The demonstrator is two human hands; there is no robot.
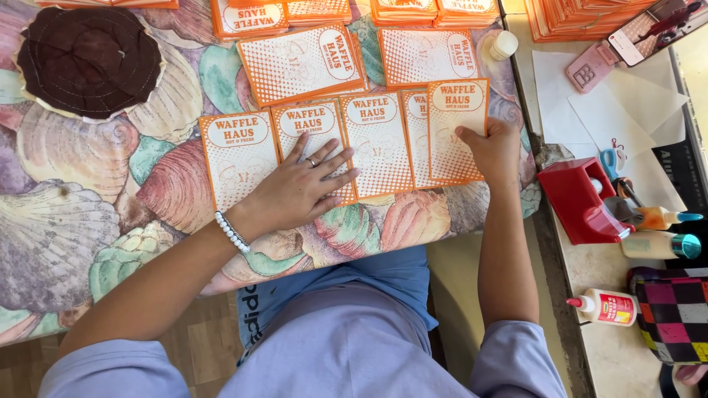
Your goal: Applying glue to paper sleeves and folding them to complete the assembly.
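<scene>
Several orange-and-white paper bags lie in a row on a table covered with a shell-patterned cloth point(74, 221). My left hand point(299, 188) rests flat, fingers spread, on the second bag point(313, 129), next to the leftmost bag point(237, 155). My right hand point(490, 147) grips the lower right part of the rightmost bag point(453, 125), which overlaps the one beside it. A third bag point(377, 144) lies between my hands. My left wrist wears a white bead bracelet.
More bags lie in two piles behind the row point(302, 63), with orange stacks point(582, 15) along the far edge. A brown round mat point(88, 59) sits far left. On the side counter to the right: red tape dispenser point(579, 199), glue bottles point(605, 306), scissors, a pink phone stand.
</scene>
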